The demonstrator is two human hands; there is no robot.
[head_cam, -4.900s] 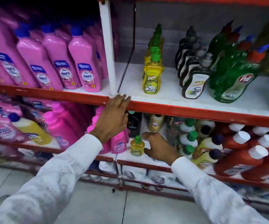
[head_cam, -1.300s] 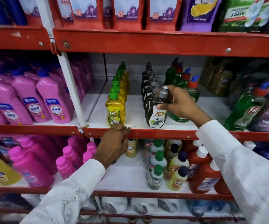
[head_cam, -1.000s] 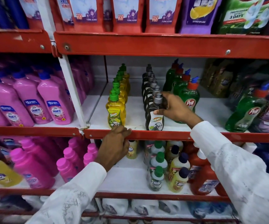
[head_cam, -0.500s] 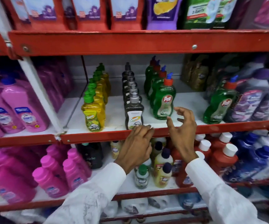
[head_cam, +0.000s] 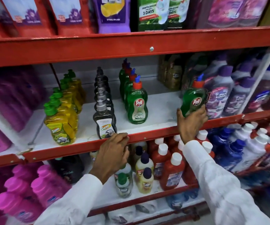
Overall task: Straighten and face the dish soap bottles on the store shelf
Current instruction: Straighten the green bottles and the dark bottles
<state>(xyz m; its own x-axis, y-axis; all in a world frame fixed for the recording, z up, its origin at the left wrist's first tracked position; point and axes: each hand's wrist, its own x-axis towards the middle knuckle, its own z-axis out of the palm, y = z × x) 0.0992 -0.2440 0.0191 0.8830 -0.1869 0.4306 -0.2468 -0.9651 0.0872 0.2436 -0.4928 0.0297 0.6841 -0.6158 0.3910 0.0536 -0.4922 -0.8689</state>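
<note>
Right hand (head_cam: 191, 122) wraps the base of a stray green Pril bottle (head_cam: 193, 99), tilted, label outward, against the purple bottles (head_cam: 220, 98), apart from its green row (head_cam: 136, 101), likely to rejoin it. Left hand (head_cam: 113, 153) rests curled on the red shelf lip (head_cam: 155, 135), holding nothing, probably bracing

On the white shelf (head_cam: 160, 111) I see three upright, label-forward files, yellow Super bottles (head_cam: 61, 127), dark Super bottles (head_cam: 105, 124) and green Pril bottles (head_cam: 137, 104), plus one tilted stray Pril bottle (head_cam: 193, 99) well apart at right.
</note>
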